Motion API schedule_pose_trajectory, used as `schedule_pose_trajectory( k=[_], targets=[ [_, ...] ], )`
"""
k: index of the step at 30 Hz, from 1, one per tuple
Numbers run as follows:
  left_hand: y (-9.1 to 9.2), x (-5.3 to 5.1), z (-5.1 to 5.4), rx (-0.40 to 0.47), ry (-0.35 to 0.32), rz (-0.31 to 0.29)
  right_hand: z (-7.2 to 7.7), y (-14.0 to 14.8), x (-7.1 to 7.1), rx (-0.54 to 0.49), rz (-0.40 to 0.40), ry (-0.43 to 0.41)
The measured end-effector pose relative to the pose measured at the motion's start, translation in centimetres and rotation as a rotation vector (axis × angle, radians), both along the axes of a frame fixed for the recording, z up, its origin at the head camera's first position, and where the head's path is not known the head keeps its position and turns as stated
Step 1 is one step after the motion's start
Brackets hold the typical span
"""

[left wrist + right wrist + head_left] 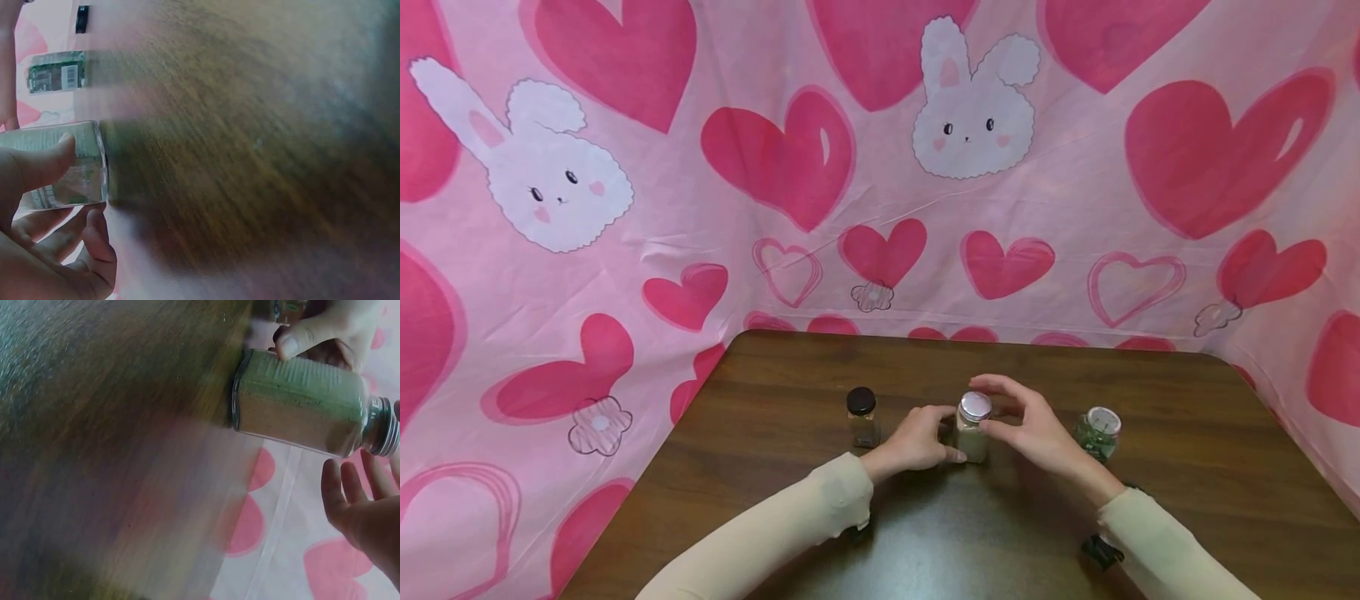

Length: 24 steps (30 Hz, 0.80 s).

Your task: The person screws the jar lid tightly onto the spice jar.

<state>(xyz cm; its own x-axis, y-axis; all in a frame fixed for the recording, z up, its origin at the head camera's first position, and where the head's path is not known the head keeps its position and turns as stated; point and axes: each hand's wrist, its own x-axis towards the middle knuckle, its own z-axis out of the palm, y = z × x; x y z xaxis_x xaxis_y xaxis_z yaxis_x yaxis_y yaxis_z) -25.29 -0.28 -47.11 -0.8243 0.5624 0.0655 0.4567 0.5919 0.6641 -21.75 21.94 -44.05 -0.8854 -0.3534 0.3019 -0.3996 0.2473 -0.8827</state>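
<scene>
The left hand [917, 439] grips a square clear-glass jar [973, 443], the right hand [1034, 423] curling loosely round its silver metal lid [976, 406], well within the brown wooden table's [955, 533] edges.

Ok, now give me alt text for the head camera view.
A person's left hand grips a silver-lidded jar on a wooden table, right hand near its lid. A black-lidded jar stands left, a green jar right, before a pink cloth with hearts and rabbits.
</scene>
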Motion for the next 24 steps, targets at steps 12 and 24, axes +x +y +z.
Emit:
schedule_pose_trajectory(
  k=[12, 24],
  targets=[
    [0.01, -0.20, -0.40, 0.011, -0.019, -0.002, -0.04, 0.64, -0.39, 0.039, 0.022, 0.004],
    [0.01, -0.13, -0.19, 0.007, -0.013, -0.006, 0.10, 0.49, -0.39, 0.050, -0.009, 0.000]
  ],
)
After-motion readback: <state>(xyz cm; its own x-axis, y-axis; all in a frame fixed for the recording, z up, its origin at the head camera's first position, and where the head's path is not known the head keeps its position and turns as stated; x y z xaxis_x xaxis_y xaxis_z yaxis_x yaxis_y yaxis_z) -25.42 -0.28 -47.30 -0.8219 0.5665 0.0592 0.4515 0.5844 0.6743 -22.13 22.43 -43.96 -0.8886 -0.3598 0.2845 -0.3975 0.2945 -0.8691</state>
